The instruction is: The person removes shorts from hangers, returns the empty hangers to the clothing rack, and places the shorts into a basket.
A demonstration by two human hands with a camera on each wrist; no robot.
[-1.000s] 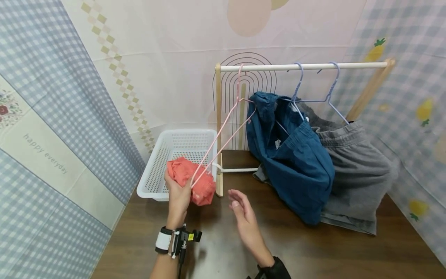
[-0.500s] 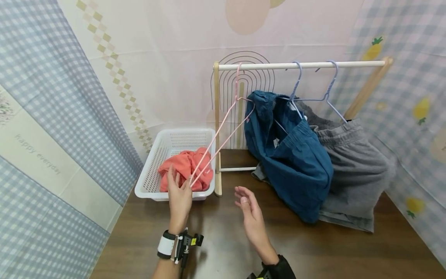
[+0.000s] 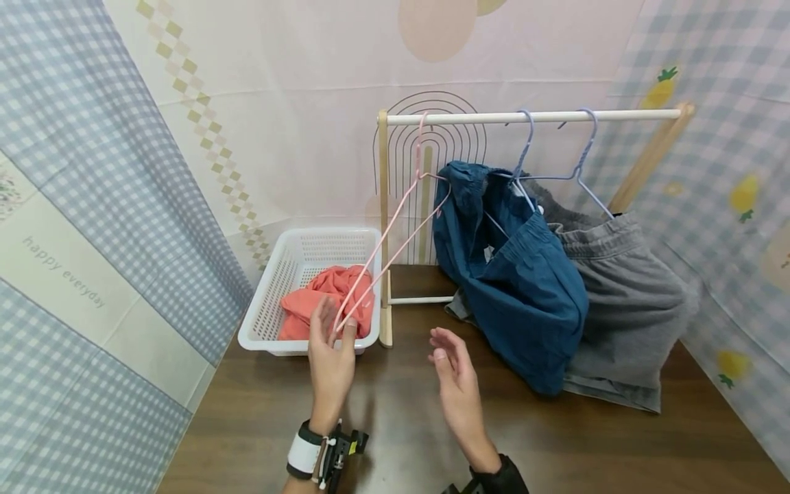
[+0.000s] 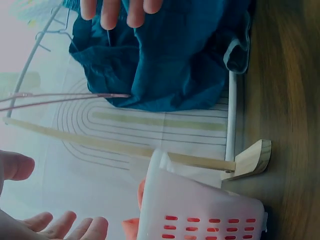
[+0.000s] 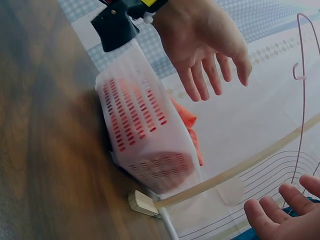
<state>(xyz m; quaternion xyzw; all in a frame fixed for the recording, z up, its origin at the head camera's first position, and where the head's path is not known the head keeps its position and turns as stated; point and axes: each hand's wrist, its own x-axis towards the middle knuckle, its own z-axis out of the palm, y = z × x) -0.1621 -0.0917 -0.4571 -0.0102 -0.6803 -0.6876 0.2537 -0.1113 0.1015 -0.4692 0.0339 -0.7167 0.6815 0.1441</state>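
Note:
A crumpled coral garment (image 3: pixel 327 295) lies in the white perforated basket (image 3: pixel 265 336); its folds hide what kind it is. At the basket's front right, my left hand (image 3: pixel 333 367) hovers with fingers extended. In the right wrist view that same left hand (image 5: pixel 205 45) holds nothing. A pink hanger (image 3: pixel 402 206) hangs bare from the rack's rail, its lower end overlapping the left hand in the head view. To the right, my right hand (image 3: pixel 459 384) is raised above the table, fingers relaxed, nothing in it.
White rail (image 3: pixel 469 119) on wooden posts (image 3: pixel 384 199) spans the back. Blue shorts (image 3: pixel 524 288) and grey shorts (image 3: pixel 623 295) hang from blue hangers at the right. The basket stands against the rack's left post on a brown table (image 3: pixel 395 439).
The coral garment, gripped by my left hand at the basket's front a second ago, went down into the basket. My left hand let go and shifted slightly right; the right hand drifted right.

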